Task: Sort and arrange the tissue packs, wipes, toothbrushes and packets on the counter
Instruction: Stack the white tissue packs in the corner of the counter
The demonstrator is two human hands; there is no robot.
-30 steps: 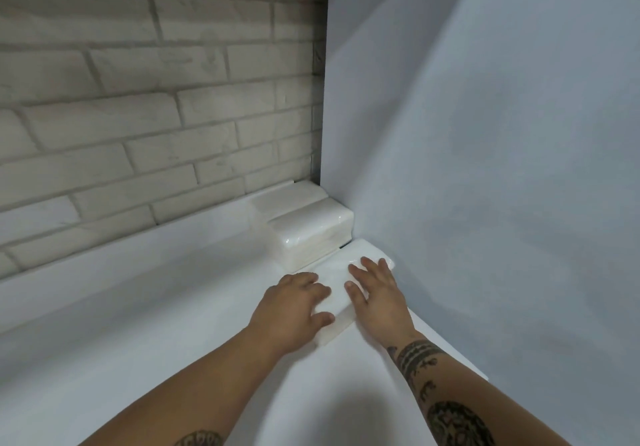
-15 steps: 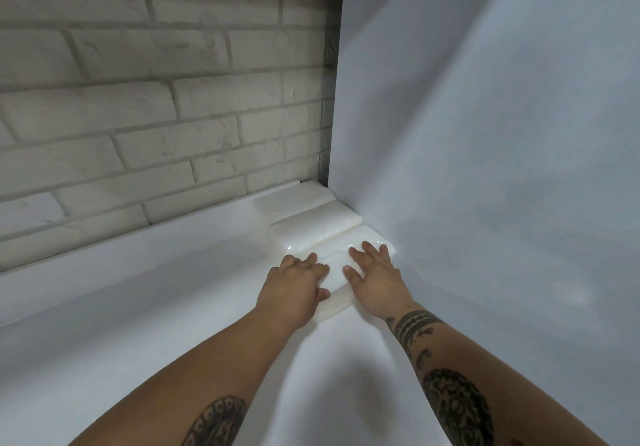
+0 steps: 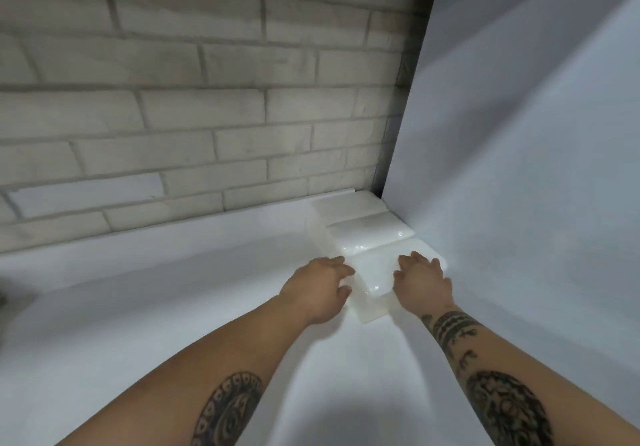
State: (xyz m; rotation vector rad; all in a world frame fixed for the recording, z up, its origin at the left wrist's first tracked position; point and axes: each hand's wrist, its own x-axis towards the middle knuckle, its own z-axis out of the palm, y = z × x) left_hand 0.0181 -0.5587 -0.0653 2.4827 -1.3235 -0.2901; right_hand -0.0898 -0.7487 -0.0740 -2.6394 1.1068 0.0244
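Left hand grip: the left hand [image 3: 320, 286] curls its fingers over the left edge of the white, block-shaped, plastic-wrapped near tissue pack [image 3: 374, 272], with the thumb against the pack's near-left side.
Right hand grip: the right hand [image 3: 424, 279] lies on the right part of that pack's top, fingers fairly straight and a little apart, pressing down and clasping nothing.
Near tissue pack: it lies flat on the counter between the two hands. Its far edge touches the next pack and its right end is just beside the side panel.
Middle tissue pack: a white, glossy, plastic-wrapped middle tissue pack [image 3: 370, 232] lies directly beyond the near one and stands higher than it.
Far tissue pack: a white, wrapped far tissue pack [image 3: 346, 203] sits in the far right corner, touching the middle one and against the wall.
Counter: the smooth white counter [image 3: 138, 307] carries all three packs at its far right end.
Wall: a pale grey brick wall [image 3: 173, 99] runs along the far side.
Side panel: a plain white side panel [image 3: 519, 168] closes the right side.
Forearms: both are bare and carry dark tattoos.
Left edge: a dark blurred shape [image 3: 2, 298] shows there; I cannot tell what it is.
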